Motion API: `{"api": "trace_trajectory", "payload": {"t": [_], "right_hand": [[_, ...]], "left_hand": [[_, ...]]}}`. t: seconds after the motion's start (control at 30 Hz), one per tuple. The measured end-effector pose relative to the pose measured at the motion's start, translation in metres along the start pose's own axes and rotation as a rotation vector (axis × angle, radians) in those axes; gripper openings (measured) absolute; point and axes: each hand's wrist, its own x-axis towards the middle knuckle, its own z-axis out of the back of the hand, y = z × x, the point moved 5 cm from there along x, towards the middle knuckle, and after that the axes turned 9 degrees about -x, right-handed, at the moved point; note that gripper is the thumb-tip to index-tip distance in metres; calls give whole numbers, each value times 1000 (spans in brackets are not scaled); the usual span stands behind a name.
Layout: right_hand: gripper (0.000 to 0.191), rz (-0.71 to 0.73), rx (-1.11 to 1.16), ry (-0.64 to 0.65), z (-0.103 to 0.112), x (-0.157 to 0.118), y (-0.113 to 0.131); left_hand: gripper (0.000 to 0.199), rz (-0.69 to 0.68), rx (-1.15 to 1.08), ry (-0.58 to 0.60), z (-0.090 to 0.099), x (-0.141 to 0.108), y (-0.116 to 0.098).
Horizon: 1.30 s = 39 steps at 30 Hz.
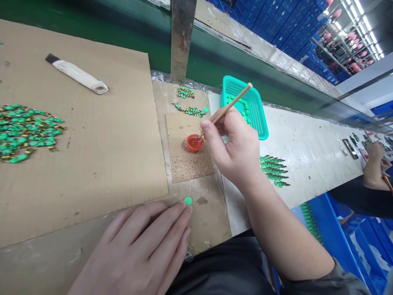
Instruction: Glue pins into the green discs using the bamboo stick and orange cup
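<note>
Pinched in my right hand (235,145) is a thin wooden stick (235,101), its lower tip inside a small red cup (194,143). The cup stands on a speckled cardboard piece (181,127). My left hand (144,246) lies palm down near the table's front edge, its fingers stretched and close together, the fingertips touching a green disc (188,200). Just beyond my right hand is a turquoise basket (263,123) with green discs in it. Small green, yellow and black pieces (186,91) lie behind the cup, with another green disc (205,110) beside them.
A large cardboard sheet (116,123) on the left bears a pile of green-black pieces (27,131) and a white tube (78,76). Rows of green pieces (274,170) lie right of my forearm. Another person's hand (375,151) shows at far right. A metal post (181,41) stands behind.
</note>
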Motion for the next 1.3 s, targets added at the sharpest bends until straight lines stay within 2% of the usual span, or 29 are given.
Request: {"api": "trace_trajectory", "payload": {"t": [0.13, 0.23, 0.33, 0.37, 0.5, 0.63, 0.8, 1.3], "right_hand": [[13, -24, 10, -24, 5, 1, 2], [13, -16, 35, -86, 18, -4, 20], [16, -45, 137, -125, 32, -24, 43], [15, -60, 183, -98, 34, -33, 50], [20, 35, 343, -78, 36, -68, 70], [17, 20, 339, -46, 31, -81, 70], [13, 59, 299, -16, 29, -78, 71], [16, -10, 270, 84, 27, -83, 71]], "left_hand": [[46, -20, 26, 3, 1, 5, -3], [44, -33, 40, 8, 4, 11, -5], [36, -61, 65, 31, 5, 16, -8], [34, -65, 69, 38, 6, 17, -9], [31, -43, 54, 58, 6, 19, -10], [31, -16, 36, 65, 7, 18, -10], [30, -20, 46, 74, 9, 19, -11], [26, -65, 30, 55, 8, 21, -9]]}}
